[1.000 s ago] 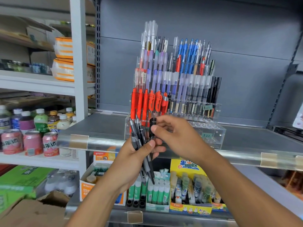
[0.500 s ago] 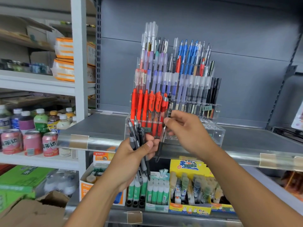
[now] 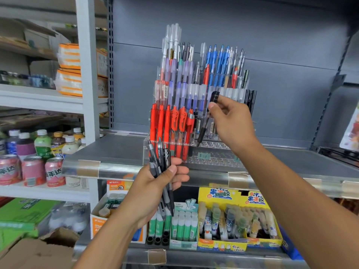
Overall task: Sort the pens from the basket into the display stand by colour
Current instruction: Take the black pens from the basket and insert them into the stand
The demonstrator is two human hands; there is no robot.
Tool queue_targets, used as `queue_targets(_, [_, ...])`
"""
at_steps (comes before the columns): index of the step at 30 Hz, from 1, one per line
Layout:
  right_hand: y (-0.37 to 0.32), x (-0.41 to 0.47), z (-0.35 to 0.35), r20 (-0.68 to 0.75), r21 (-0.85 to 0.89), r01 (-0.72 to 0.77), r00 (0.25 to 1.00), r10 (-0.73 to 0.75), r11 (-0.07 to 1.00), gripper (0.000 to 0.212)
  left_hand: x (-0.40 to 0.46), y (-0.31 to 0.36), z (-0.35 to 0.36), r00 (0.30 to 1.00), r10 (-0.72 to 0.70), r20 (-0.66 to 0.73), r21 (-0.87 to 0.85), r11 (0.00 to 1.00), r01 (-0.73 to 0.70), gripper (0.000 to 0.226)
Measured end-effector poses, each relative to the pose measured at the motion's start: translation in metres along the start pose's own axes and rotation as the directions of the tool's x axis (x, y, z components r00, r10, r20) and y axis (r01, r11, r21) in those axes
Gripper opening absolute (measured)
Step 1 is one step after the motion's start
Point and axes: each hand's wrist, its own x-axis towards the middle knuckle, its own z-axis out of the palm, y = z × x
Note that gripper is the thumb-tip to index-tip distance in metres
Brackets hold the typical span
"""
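fingers [image 3: 214, 108] of your right hand [image 3: 231, 121] pinch a black pen [image 3: 203, 131] near its top, tip pointing down and tilted left, just above the clear holed tier of the display stand [image 3: 211, 152]. your left hand [image 3: 155, 183] is curled round a bundle of dark pens [image 3: 160, 158], thumb pressed across them, held in front of the shelf edge [image 3: 116, 167] and just below the stand's front.

the stand sits on the grey shelf, stepped upward toward the back. red pens [image 3: 169, 129] fill the front left row; the black pen hangs just right of them. to the right of the red row the lowest tier shows open holes. behind are rows of clear and purple pens, and blue pens [image 3: 217, 63] at top right. bare shelf lies on both sides of the stand.

your right hand hides part of the middle rows, so what stands there cannot be told. the upper end of the held pen is blurred. the lower ends of the bundle pass behind your left palm. below the shelf, boxes of glue sticks [image 3: 183, 224] are partly covered by your forearms. drink cans [image 3: 33, 169] at far left are cut off by the picture edge.
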Motion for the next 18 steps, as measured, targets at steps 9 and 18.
queue_targets(9, [0.004,0.016,0.016,0.002,-0.077,0.025,1.000,-0.025,0.997,0.022,-0.001,0.002,0.001,0.998,0.004,0.070,0.001,1.000,-0.004,0.023])
queue_targets(18, [0.012,0.015,0.019,0.146,-0.262,0.019,0.989,0.020,0.965,0.029,-0.001,0.002,0.000,0.997,0.014,0.079,0.000,1.000,-0.014,0.024])
